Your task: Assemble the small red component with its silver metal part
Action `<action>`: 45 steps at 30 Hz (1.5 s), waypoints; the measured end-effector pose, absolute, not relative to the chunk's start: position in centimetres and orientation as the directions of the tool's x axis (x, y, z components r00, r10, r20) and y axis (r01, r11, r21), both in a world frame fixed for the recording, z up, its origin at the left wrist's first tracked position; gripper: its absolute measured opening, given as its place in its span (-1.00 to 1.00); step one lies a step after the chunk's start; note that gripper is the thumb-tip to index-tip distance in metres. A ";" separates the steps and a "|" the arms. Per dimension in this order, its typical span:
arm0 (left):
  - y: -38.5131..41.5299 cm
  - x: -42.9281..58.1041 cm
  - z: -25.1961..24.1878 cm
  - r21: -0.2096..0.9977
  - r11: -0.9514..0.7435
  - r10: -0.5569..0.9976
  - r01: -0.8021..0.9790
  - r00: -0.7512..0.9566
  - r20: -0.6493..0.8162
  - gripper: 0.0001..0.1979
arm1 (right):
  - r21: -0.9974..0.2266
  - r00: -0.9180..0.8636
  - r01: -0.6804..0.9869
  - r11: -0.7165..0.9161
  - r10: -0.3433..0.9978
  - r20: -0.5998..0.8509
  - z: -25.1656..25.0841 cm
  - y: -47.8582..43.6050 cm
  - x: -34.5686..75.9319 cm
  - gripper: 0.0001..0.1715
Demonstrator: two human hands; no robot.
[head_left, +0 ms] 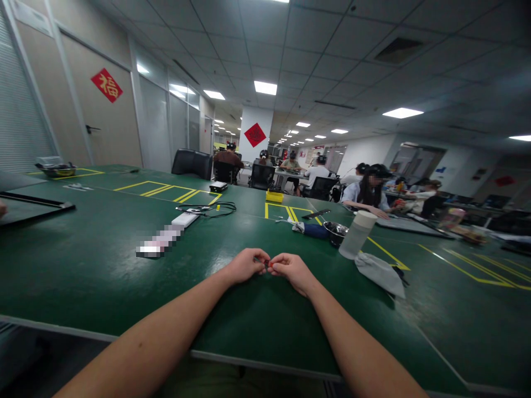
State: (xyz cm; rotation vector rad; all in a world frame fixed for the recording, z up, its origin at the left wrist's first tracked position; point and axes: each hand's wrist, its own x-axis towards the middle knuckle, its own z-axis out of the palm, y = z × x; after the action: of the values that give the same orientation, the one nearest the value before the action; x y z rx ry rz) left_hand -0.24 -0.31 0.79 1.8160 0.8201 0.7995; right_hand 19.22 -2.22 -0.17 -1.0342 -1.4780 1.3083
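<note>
My left hand (248, 264) and my right hand (291, 271) meet just above the green table (232, 235). Between their fingertips is a small red and dark piece (267, 265), too small to name. Thumb and fingers of each hand are pinched on it, the left at its darker side and the right at its red-orange end. The fingers hide most of the piece.
A white power strip (185, 219) with black cables (215, 208) lies left of centre. To the right stand a frosted bottle (357, 236), a metal bowl (335, 232) and a grey pouch (379, 272). A yellow box (274, 196) sits farther back. A person (369, 190) works at right.
</note>
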 end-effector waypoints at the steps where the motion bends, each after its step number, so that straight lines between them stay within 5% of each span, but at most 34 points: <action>1: -0.4 -0.3 0.8 0.937 -0.303 0.815 0.174 0.557 0.160 -0.72 | -0.994 -0.264 0.035 0.104 0.960 0.091 -0.2 -2.2 19.3 -0.75; 34: -0.4 0.0 0.5 0.970 -0.207 0.853 0.125 0.508 0.117 -0.78 | -0.994 -0.183 0.095 0.058 0.982 0.039 -0.6 -1.9 19.3 -0.77; 45: -0.9 0.0 0.9 0.981 -0.173 0.866 0.089 0.488 0.109 -0.76 | -0.999 -0.218 -0.039 0.002 0.976 0.010 -0.4 -2.0 19.1 -0.82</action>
State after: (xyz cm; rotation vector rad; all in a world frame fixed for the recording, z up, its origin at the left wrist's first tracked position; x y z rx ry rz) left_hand 0.00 -0.89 0.90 1.6070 0.8425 0.8614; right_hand 19.10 -2.05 -0.39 -1.0636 -1.3422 1.3828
